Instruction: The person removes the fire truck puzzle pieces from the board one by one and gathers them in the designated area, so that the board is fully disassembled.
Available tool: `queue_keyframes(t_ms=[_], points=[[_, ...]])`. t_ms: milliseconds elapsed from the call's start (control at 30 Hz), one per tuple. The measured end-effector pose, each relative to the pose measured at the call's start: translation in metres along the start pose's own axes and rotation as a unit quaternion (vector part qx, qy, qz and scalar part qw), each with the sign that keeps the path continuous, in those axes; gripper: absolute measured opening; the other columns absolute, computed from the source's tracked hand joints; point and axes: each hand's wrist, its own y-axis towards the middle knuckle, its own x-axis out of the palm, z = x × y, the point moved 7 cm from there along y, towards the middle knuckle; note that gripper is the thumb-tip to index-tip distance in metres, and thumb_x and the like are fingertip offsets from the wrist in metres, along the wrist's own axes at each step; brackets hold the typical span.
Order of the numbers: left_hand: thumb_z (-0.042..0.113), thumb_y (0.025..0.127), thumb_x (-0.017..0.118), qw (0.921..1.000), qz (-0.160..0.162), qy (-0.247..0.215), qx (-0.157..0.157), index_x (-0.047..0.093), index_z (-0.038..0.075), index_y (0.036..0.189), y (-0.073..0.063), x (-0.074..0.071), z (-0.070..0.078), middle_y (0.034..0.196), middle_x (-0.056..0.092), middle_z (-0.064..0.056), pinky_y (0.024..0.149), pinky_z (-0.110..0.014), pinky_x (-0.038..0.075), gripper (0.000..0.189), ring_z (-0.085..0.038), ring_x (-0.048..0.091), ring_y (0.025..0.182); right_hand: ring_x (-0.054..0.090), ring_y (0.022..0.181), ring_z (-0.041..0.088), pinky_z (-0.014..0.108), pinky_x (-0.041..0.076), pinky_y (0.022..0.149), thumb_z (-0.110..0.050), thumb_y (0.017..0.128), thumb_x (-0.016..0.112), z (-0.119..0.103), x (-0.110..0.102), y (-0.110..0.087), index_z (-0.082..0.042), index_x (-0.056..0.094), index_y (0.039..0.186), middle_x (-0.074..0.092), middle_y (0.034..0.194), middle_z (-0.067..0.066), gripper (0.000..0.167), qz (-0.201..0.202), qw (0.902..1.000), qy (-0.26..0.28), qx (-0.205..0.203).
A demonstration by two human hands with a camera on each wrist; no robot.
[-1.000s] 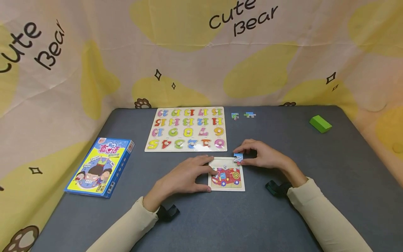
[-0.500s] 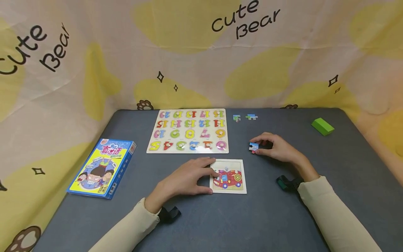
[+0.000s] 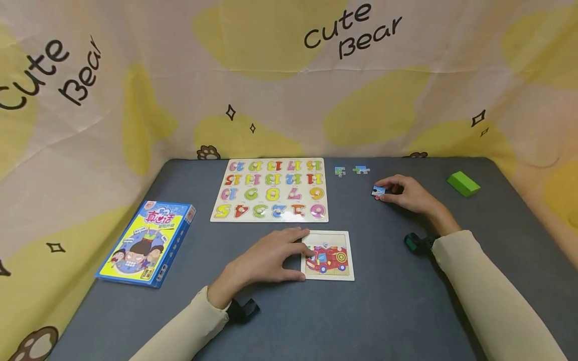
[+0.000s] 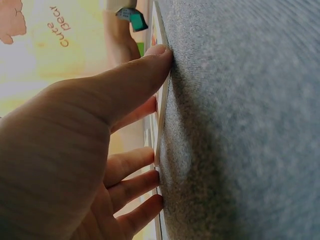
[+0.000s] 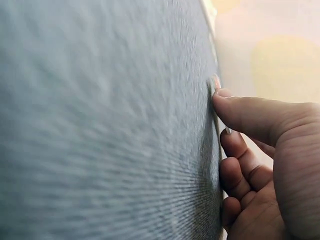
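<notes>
My right hand (image 3: 412, 196) pinches a small blue jigsaw piece (image 3: 378, 190) between thumb and fingers, close over the grey table, right of centre. In the right wrist view the thumb (image 5: 250, 112) hides most of the piece. My left hand (image 3: 270, 258) rests at the left side of a small white-framed jigsaw puzzle (image 3: 328, 277), fingers extended. Its index finger reaches over the red fire-engine picture, and the thumb (image 4: 145, 67) touches the frame's edge in the left wrist view. Above the engine, the upper part of the puzzle shows pale backing.
Two loose jigsaw pieces lie at the back, one smaller (image 3: 340, 172) and one wider (image 3: 361, 170). A number board (image 3: 269, 186) sits behind the puzzle. At left is a blue-and-yellow box (image 3: 145, 243); a green block (image 3: 463, 184) lies at back right.
My right hand has carried the blue jigsaw piece from the puzzle's upper right corner away to the right and back. The left hand has stayed on the puzzle.
</notes>
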Motion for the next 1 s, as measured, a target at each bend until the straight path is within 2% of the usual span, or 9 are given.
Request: queue_keyframes(t_ms=[233,667,1000], points=[[0.050,0.086,0.078,1.0000,-0.002,-0.004,0.000,0.067,0.029,0.133,-0.001,0.000,0.001,0.161,0.043,-0.006,0.120,-0.050,0.034,0.053,-0.025,0.037,0.151,0.046,0.093,0.025,0.029,0.038,0.078,-0.013,0.096,0.070,0.009,-0.006,0.013,-0.004,0.066,0.132,0.062,0.114,0.019,0.037,-0.002,0.9995,-0.001,0.031],[0.050,0.087,0.077,1.0000,0.001,0.002,0.002,0.067,0.030,0.132,0.000,0.000,-0.001,0.161,0.043,-0.005,0.120,-0.049,0.035,0.051,-0.024,0.038,0.151,0.047,0.089,0.022,0.027,0.040,0.076,-0.017,0.097,0.069,0.019,-0.014,0.025,-0.002,0.065,0.133,0.063,0.119,0.021,0.040,0.010,0.9994,0.000,0.034],[0.050,0.087,0.077,1.0000,0.001,0.004,0.000,0.068,0.030,0.131,0.000,0.000,-0.001,0.161,0.043,-0.005,0.120,-0.049,0.035,0.050,-0.024,0.037,0.152,0.046,0.092,0.025,0.032,0.040,0.077,-0.021,0.100,0.066,0.028,-0.020,0.033,-0.006,0.061,0.138,0.057,0.120,0.018,0.042,-0.031,0.9978,-0.004,0.058]])
